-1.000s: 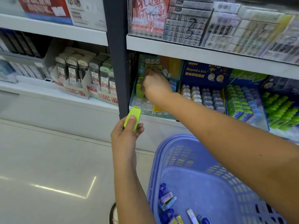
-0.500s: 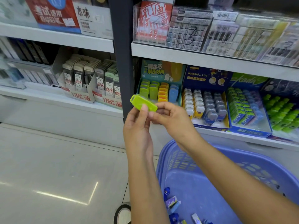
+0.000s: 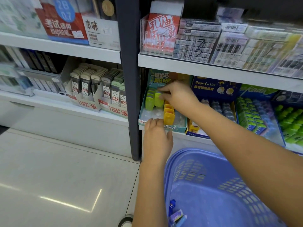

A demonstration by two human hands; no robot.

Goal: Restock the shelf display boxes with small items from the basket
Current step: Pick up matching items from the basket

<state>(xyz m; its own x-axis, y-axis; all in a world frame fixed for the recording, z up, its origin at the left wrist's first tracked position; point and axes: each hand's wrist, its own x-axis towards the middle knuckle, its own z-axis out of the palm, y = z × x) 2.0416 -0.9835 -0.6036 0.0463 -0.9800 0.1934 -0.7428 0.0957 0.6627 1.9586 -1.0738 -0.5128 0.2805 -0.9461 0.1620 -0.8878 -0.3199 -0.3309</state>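
A teal display box (image 3: 144,110) on the lower shelf holds rows of lime-green and orange small items. My right hand (image 3: 177,95) reaches into it and pinches a lime-green item (image 3: 158,99) at the top of the second row. My left hand (image 3: 157,136) rests with its fingers on the box's front edge and holds nothing. Below, the blue plastic basket (image 3: 205,185) holds a few small blue and purple items (image 3: 176,213) at its bottom.
A dark upright post (image 3: 129,95) stands just left of the box. To the right are a dark blue display box (image 3: 213,86) and trays of green items (image 3: 249,115). Left shelves carry lead refill boxes (image 3: 98,90). A white floor (image 3: 57,177) lies below.
The lime-green item passed from my left hand to my right, which carried it into the teal box. My left hand moved forward onto the box's front edge.
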